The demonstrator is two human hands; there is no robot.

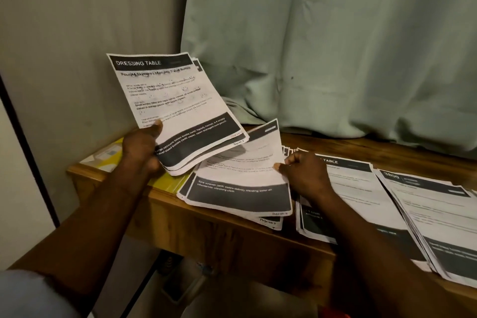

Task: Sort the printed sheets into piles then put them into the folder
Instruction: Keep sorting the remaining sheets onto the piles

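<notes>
Head view: a sheaf of printed sheets [178, 100] is held up off the wooden table [232, 237] by the L hand [140, 148]. It is tilted, and the top pg is headed "DRESSING TABLE". The thumb is pressed on the front near the lower left edge & the fingers are curled behind, so the sheaf is clamped btwn them. The yellow folder [165, 183] is seen lying flat at the table's left end, partly hidden under that hand & sheaf.

A single sheet [240, 173] is pinched at its right edge by the R hand [304, 175]. Thumb & forefinger are closed on the paper, and the other fingers are curled in. The sheet's far end is raised & its near end is rested on the left pile [268, 222], where handwritten pg nos. can be read at the near corner.

Two more piles are laid to the right. The middle pile [361, 188] is partly covered by the R forearm, w/ the fanned right pile [438, 217] just beside it. A pale green curtain [335, 46] is hung behind the table.
</notes>
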